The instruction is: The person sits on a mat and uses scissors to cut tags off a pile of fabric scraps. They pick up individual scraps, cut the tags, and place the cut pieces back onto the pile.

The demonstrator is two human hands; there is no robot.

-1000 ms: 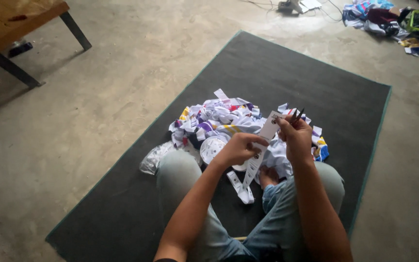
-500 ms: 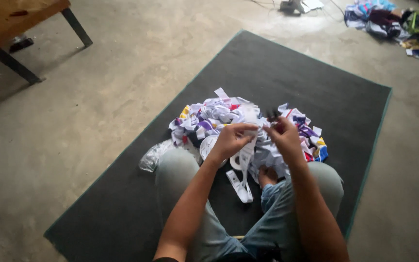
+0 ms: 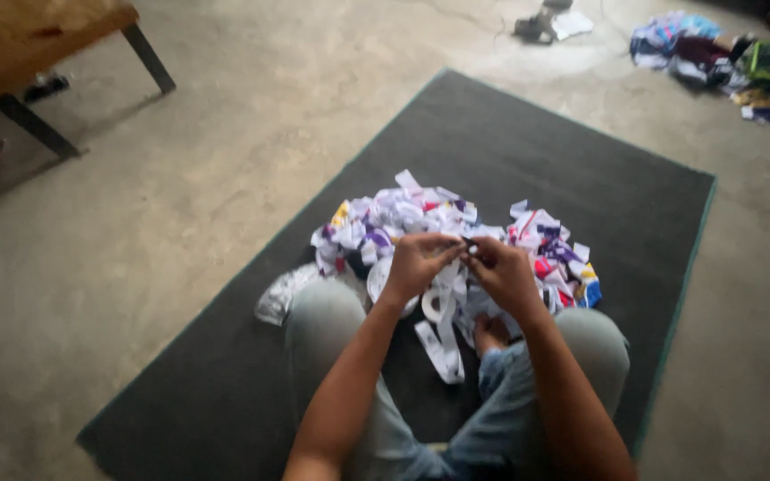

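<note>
I sit cross-legged on a dark grey mat (image 3: 528, 160) with a heap of white and coloured paper scraps (image 3: 403, 218) in front of my knees. My left hand (image 3: 419, 264) and my right hand (image 3: 503, 273) meet above the heap, fingertips together, both pinching the top of a long white paper strip (image 3: 443, 330) that hangs down between them over my lap. What sits between the fingertips is too blurred to make out. A crumpled clear plastic bag (image 3: 280, 296) lies by my left knee.
A wooden table (image 3: 28, 36) with dark metal legs stands at the top left on the concrete floor. A pile of coloured clothes (image 3: 733, 62) lies at the top right, and a small dark object with white paper (image 3: 550, 20) near the top edge.
My right hand has come down and leftwards to meet the left hand. The white strip, earlier held up at a slant, now hangs straight below both hands.
</note>
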